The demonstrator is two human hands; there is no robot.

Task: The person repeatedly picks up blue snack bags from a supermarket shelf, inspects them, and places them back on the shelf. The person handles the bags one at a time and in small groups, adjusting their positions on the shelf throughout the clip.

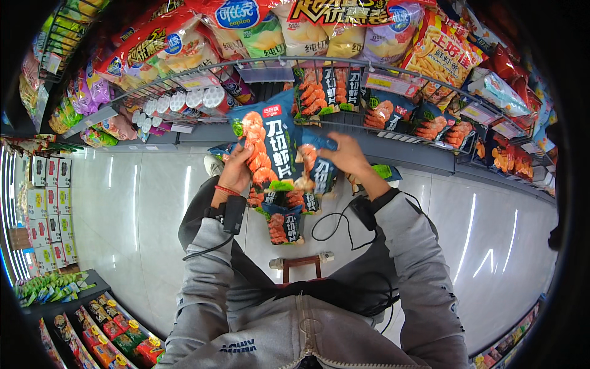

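My left hand (pixel 235 171) grips the left edge of a dark blue bag of prawn chips (pixel 267 143), held upright before the shelf. My right hand (pixel 346 154) holds a second blue bag (pixel 318 166) near its top right; this one looks blurred and partly overlaps the first. Below both, more bags of the same kind lie on the floor, among them a small one (pixel 283 224) in front. Another bag (pixel 385 173) lies on the floor behind my right forearm. Similar bags (pixel 329 90) stand upright in the wire shelf basket beyond.
A wire rack (pixel 396 70) with large chip bags (pixel 350 32) curves across the top. Canister ends (pixel 193 98) show at its left. A stool's wooden frame (pixel 302 263) is between my legs. Black cables (pixel 332 214) hang by my right wrist. Stacked cartons (pixel 48 207) stand far left.
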